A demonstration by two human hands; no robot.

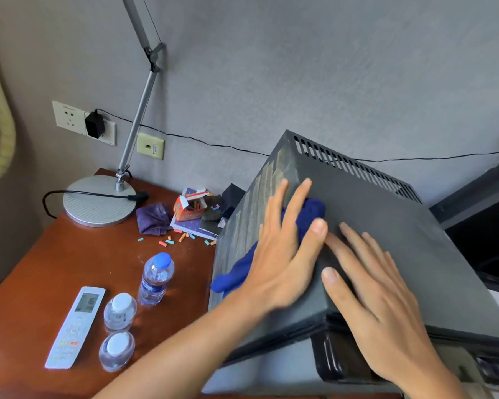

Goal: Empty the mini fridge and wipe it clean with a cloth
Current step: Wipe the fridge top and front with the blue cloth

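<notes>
The dark grey mini fridge [401, 226] stands on the right of the wooden table, seen from above. A blue cloth [313, 210] lies on its top near the left edge, with one end hanging over the side. My left hand [283, 254] presses flat on the cloth with straight fingers. My right hand [375, 300] rests flat on the fridge top next to it, fingers spread, near the front edge. Three water bottles [155, 279] stand on the table to the left of the fridge.
A white remote [77, 326] lies by the bottles. Behind are a lamp base [98, 201] with cable, a purple cloth [153, 218], an open orange box [189, 208] on a notebook and scattered coloured bits. The grey wall with sockets [84, 120] is close behind.
</notes>
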